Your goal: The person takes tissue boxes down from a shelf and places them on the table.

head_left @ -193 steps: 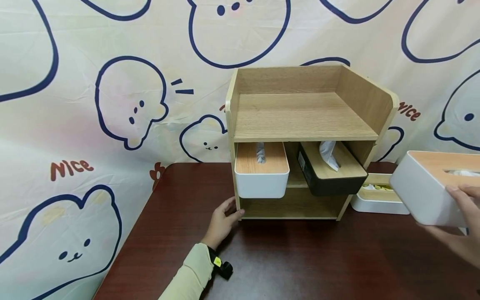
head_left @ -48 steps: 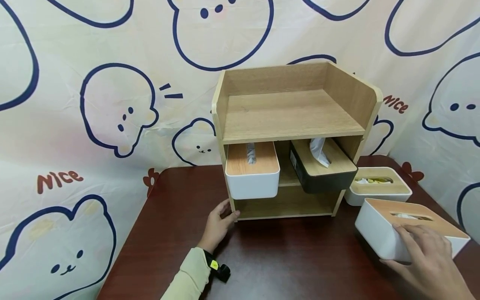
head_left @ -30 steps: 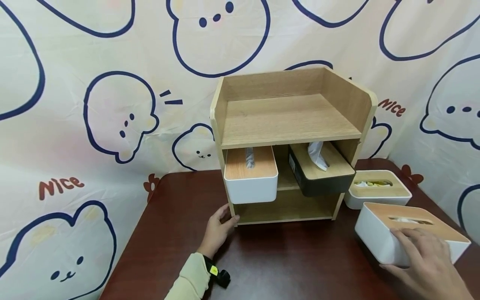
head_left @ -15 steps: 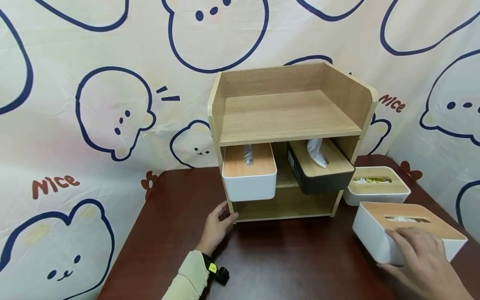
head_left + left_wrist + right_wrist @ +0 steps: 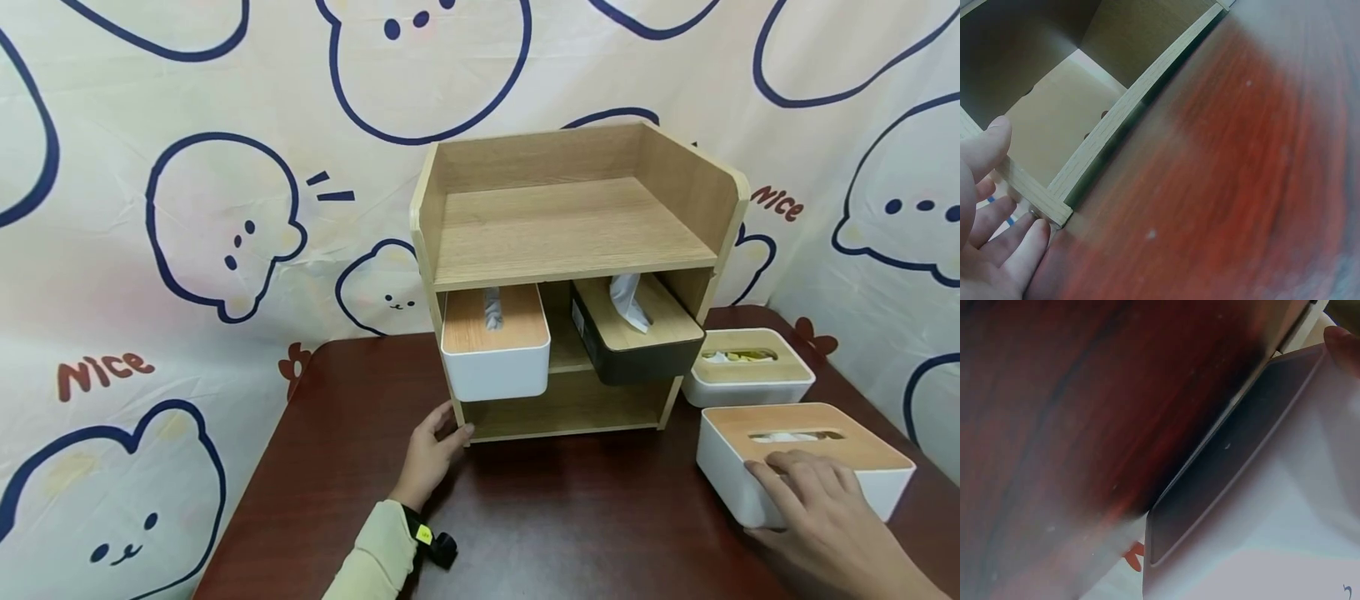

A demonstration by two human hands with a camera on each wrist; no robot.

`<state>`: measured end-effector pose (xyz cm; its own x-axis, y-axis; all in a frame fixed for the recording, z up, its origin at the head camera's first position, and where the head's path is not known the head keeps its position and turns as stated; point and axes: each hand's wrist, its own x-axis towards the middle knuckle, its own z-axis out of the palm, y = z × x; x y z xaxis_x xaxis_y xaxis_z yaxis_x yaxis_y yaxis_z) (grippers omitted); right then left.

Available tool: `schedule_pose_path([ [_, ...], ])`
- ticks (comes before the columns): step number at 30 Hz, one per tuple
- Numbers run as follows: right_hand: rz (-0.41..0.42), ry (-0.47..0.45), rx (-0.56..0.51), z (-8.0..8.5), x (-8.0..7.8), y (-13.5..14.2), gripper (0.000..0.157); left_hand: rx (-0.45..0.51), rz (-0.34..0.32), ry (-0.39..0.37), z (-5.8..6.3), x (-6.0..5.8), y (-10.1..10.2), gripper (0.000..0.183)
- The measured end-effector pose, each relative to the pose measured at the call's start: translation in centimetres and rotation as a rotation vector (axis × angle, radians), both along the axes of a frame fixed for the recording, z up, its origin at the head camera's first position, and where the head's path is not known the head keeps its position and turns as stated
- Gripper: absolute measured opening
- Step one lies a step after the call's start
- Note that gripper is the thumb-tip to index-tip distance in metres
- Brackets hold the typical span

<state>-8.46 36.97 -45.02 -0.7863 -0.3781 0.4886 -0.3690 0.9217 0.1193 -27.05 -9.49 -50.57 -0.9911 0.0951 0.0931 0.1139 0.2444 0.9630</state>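
My left hand holds the lower left edge of a light wooden desk shelf. In the left wrist view the thumb lies inside the side panel, the other fingers outside. At right, my right hand grips the near side of a white tissue box with a wood-look lid. The right wrist view shows the box's underside tilted up off the table on this side, with a fingertip at its edge. Much of my right hand is out of that view.
In the shelf's middle level, a white tissue box and a black tissue box jut out over the front. Behind the held box stands another white tissue box. A dark red table lies beneath, before a patterned cloth backdrop.
Since the earliest frame, the gripped tissue box has come down and left from the right edge. Over the last second it turns slightly, its right end swinging back. My left hand stays on the shelf.
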Motion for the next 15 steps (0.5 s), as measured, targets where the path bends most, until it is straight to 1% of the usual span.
schedule_pose_path([
  [7, 0.006, -0.036, -0.003, -0.18, 0.15, -0.06, 0.091, -0.007, -0.005, 0.003, -0.03, -0.04, -0.03, 0.067],
  [15, 0.043, -0.031, 0.013, -0.07, 0.12, 0.14, 0.088, -0.016, -0.009, 0.011, -0.08, -0.15, -0.10, 0.068],
])
